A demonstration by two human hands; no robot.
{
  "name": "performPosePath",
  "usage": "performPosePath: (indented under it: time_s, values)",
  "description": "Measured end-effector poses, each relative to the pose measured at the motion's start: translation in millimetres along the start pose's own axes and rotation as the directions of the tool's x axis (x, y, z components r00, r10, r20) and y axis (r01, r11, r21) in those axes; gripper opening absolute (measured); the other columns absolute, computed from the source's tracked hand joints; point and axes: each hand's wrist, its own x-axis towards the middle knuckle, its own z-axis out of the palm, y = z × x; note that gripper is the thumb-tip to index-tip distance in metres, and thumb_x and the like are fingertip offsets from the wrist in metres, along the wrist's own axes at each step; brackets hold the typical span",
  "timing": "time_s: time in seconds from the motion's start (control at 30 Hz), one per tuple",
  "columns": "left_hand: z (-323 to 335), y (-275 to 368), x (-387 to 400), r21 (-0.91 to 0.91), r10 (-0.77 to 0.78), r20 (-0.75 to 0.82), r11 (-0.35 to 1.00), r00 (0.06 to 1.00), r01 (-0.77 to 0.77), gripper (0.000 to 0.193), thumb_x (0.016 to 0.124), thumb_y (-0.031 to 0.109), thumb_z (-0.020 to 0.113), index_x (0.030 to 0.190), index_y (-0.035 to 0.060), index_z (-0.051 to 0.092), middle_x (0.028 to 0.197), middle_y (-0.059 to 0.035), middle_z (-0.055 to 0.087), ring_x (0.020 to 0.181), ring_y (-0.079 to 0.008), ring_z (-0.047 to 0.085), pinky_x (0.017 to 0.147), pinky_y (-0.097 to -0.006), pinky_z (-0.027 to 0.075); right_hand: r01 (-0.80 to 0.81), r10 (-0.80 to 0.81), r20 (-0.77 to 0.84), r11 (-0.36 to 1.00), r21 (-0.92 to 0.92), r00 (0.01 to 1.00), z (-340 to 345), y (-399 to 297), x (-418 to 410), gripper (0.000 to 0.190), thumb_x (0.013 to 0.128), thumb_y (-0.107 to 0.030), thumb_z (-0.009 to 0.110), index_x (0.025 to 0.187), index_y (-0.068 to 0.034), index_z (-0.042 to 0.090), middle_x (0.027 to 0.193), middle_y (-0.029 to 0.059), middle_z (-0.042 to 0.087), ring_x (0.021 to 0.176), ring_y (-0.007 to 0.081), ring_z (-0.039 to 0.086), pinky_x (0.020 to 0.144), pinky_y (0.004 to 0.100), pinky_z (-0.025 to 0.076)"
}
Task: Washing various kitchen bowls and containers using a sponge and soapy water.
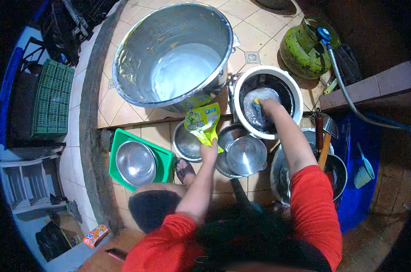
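Observation:
My left hand (209, 149) grips the lower end of a yellow-green plastic refill pouch (202, 120), which bears writing. The pouch is held in front of a large metal pot (173, 32), close to its near rim. My right hand (269, 106) reaches down into a white-rimmed bucket (297, 98) with a dark inside. Its fingers are on a yellow sponge (256, 101), mostly hidden by the hand, in sudsy liquid (249, 114). Below the pouch lie a round metal lid (183, 144) and an aluminium pot (246, 154).
A green gas cylinder (304, 56) with a hose (338, 73) stands at upper right. A green tray (164, 163) bears a metal bowl (135, 163) at left. Stacked pans (280, 170) and a wooden-handled utensil (324, 149) sit right, near a blue tub (358, 200) with a dipper (364, 173).

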Motion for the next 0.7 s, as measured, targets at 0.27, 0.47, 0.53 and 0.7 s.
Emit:
performPosePath:
  time_s: [0.27,0.47,0.53,0.7]
  values:
    - [4,3,2,0.078,0.113,0.029,0.99,0.993,-0.115,0.03,0.07,0.027,0.055,0.08,-0.0008,0.055,0.071,-0.0197,0.056,0.069,-0.0358,0.054,0.06,-0.0402,0.041,0.133,-0.058,-0.173,0.877,0.461,0.983,8,37,12,0.036,0.064,-0.01,0.055,0.099,-0.005,0.05,0.088,0.0185,0.055,0.084,0.0304,0.053,0.072,0.0342,0.042]
    - [2,11,0,0.076,0.131,0.07,0.988,0.989,-0.136,0.031,0.07,0.027,0.055,0.079,-0.0022,0.055,0.07,-0.021,0.056,0.067,-0.036,0.054,0.058,-0.0406,0.041,0.059,-0.037,-0.281,0.996,0.07,0.959,-38,16,-15,0.031,0.069,-0.008,0.048,0.1,-0.004,0.049,0.093,0.0182,0.054,0.09,0.0301,0.05,0.078,0.0356,0.039]
    - [1,13,1,0.153,0.144,0.029,0.977,0.989,-0.147,0.029,0.068,0.026,0.056,0.074,-0.0028,0.056,0.067,-0.0196,0.057,0.064,-0.0336,0.056,0.056,-0.0386,0.042,0.012,-0.028,-0.168,0.995,-0.095,0.985,-38,-1,-23,0.034,0.067,-0.003,0.047,0.1,-0.004,0.049,0.092,0.0192,0.053,0.089,0.028,0.051,0.078,0.0359,0.039]
    - [1,-1,6,0.177,0.177,-0.072,0.971,0.982,-0.162,0.03,0.068,0.026,0.056,0.074,-0.003,0.056,0.066,-0.0198,0.056,0.064,-0.0347,0.055,0.056,-0.0392,0.042,-0.056,-0.008,-0.214,0.955,-0.29,0.977,26,4,5,0.025,0.065,-0.009,0.052,0.088,-0.002,0.058,0.092,0.0163,0.056,0.087,0.0291,0.053,0.079,0.0345,0.04]
